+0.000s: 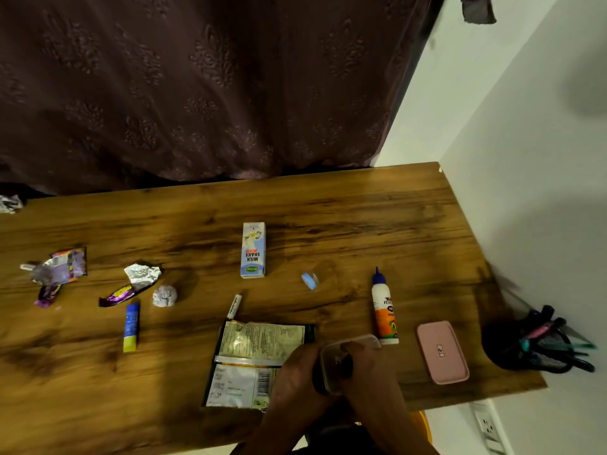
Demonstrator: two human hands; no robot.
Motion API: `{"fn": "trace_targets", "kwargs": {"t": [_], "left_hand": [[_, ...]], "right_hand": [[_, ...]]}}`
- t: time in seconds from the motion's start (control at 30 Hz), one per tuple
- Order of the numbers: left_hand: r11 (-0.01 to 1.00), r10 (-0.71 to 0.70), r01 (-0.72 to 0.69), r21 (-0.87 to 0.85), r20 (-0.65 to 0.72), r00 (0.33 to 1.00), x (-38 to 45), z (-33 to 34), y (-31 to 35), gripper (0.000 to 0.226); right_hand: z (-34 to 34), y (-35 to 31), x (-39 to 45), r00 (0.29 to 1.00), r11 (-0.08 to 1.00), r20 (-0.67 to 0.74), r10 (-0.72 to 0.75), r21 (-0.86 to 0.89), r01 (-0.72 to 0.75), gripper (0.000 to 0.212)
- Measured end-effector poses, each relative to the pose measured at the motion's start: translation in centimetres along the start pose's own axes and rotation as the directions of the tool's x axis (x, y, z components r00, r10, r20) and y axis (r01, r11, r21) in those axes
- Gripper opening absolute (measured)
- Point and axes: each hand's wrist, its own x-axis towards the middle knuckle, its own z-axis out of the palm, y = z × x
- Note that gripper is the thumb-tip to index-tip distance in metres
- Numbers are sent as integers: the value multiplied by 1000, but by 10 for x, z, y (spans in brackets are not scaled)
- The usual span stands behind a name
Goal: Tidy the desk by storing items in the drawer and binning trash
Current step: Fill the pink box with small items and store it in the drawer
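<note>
Both my hands hold a small clear plastic box [331,356] with dark contents near the desk's front edge. My left hand [295,376] grips its left side, and my right hand [364,366] curls over its top and right side. Under my left hand lies a flattened green and white packet [256,353]. Farther back on the wooden desk [328,205] are a milkshake carton [253,250], a glue bottle [383,310], a small blue cap [309,280], a white tube [234,306], a blue and yellow glue stick [131,326], a paper ball [164,295] and foil wrappers [134,284].
More crumpled wrappers [56,270] lie at the far left, one [10,203] at the back left corner. A pink case [441,351] and a black mesh pen holder [528,346] stand at the right by the white wall. A dark curtain hangs behind the desk.
</note>
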Motion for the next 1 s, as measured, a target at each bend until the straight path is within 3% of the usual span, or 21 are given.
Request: {"fn": "trace_targets", "kwargs": {"t": [0.07,0.2,0.33,0.47,0.67,0.93,1.0], "left_hand": [[1000,3,-3,8,-5,1000,0,-3,-3,56],[999,-36,33,35,63,997,-4,-7,4,77],[1000,-6,4,28,63,998,-4,-12,8,78],[999,1,-4,50,73,997,-4,-13,7,76],[1000,-5,3,21,75,997,-3,-11,5,80],[999,4,-7,47,68,998,0,-6,-2,81],[994,72,-70,79,-26,997,2,-4,3,69]], "right_hand": [[3,2,3,1000,1000,17,20,11,-20,31],[6,4,6,1000,999,14,14,37,-14,29],[6,10,7,1000,999,8,6,34,-6,29],[-11,6,8,1000,998,-27,-12,63,14,13],[-42,-23,40,938,973,-260,-228,-45,224,20],[-42,-49,115,928,938,-217,-304,-237,252,24],[-41,-56,127,930,932,-208,-304,-266,245,30]]}}
